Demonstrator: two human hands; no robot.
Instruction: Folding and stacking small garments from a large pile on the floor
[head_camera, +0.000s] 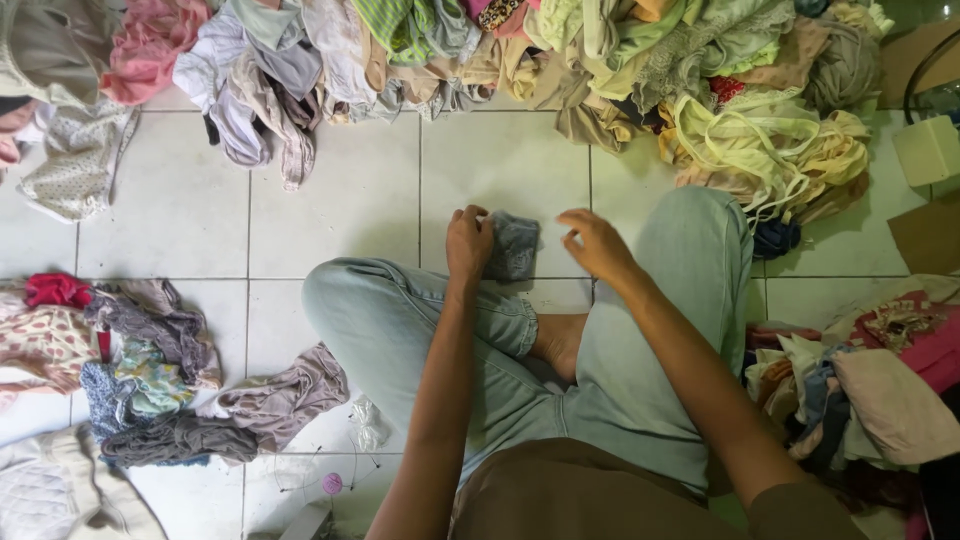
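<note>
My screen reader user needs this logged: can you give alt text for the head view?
A person sits cross-legged on a white tiled floor, the left hand pressing a small folded grey cloth on the tiles while the right hand hovers beside it. A long heap of mixed clothes lies ahead, with smaller piles at both sides.

hands (530, 245): 2 | folded grey cloth (514, 246): 1 | clothes heaps (520, 50): 3 | cardboard boxes (925, 235): 2
</note>
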